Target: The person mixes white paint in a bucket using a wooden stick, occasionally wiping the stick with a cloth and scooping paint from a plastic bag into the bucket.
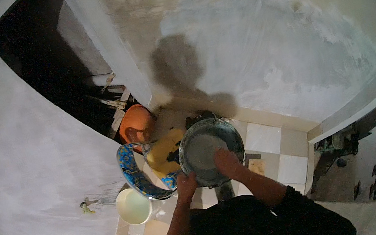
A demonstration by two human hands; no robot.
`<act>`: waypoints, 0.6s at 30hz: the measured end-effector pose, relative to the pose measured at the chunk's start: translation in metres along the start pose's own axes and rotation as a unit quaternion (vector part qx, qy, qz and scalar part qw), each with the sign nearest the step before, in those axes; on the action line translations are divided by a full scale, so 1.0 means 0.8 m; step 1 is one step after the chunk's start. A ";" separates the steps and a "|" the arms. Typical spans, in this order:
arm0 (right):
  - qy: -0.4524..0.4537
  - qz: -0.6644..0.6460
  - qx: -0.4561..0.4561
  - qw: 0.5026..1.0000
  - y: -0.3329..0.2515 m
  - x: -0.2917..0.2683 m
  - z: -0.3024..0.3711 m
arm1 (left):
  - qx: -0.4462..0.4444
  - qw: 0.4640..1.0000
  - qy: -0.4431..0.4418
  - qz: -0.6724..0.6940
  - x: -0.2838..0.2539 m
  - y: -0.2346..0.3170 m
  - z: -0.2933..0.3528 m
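A round, dark grey metal pan [203,152] is tilted toward me in front of my body, its inside looking wet and dull. My left hand [186,186] is closed on the near left part of its rim. Inside the pan, toward the right, my right hand [226,162] presses with its fingers drawn together; whatever it may hold is hidden. A dark grey piece [224,192] shows just below the pan, and I cannot tell whether it is the handle.
Left of the pan stands a blue patterned tub [128,165] with a yellow object [162,156] in it. Behind is an orange basin [137,124]. A whitish bucket [133,206] of cloudy liquid is by the left wall, near a tap [87,204]. Tiled floor [263,137] extends right.
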State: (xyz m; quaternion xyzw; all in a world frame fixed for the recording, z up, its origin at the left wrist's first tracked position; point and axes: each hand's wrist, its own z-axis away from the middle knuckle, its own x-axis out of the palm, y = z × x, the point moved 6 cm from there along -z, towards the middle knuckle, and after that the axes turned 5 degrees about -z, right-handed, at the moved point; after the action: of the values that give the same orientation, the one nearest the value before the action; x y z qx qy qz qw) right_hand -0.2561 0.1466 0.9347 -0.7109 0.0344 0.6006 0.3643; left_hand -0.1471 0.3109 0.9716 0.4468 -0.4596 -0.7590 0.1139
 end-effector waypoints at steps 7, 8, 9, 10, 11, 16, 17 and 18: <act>-0.091 -0.109 -0.041 0.989 0.082 0.002 -0.069 | -0.093 0.987 -0.107 0.072 0.090 -0.031 -0.077; -0.066 -0.146 -0.013 0.987 0.110 0.008 -0.082 | -0.059 0.997 -0.022 -0.048 0.085 -0.010 -0.084; -0.039 -0.182 0.017 0.982 0.140 0.011 -0.096 | -0.074 0.996 -0.035 -0.025 0.105 -0.024 -0.104; -0.040 -0.183 0.013 0.982 0.124 0.002 -0.112 | -0.098 0.995 -0.031 -0.013 0.104 -0.068 -0.122; -0.047 -0.188 0.010 0.981 0.093 -0.013 -0.123 | -0.129 0.991 -0.028 -0.004 0.102 -0.131 -0.136; 0.003 -0.211 0.053 0.976 0.193 -0.014 -0.171 | -0.096 0.990 -0.099 0.006 0.161 -0.162 -0.217; 0.019 -0.274 0.081 0.958 0.219 -0.011 -0.183 | -0.103 0.989 -0.103 -0.010 0.186 -0.195 -0.224; 0.046 -0.335 0.116 0.934 0.251 -0.009 -0.192 | -0.102 0.988 -0.114 -0.025 0.215 -0.217 -0.239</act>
State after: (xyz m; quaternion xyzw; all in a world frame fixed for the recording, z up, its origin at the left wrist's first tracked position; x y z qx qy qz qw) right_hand -0.2286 -0.0890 0.8471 -0.6608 -0.1195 0.4020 0.6225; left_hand -0.0555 0.1923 0.7000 0.3545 -0.3782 -0.8507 0.0871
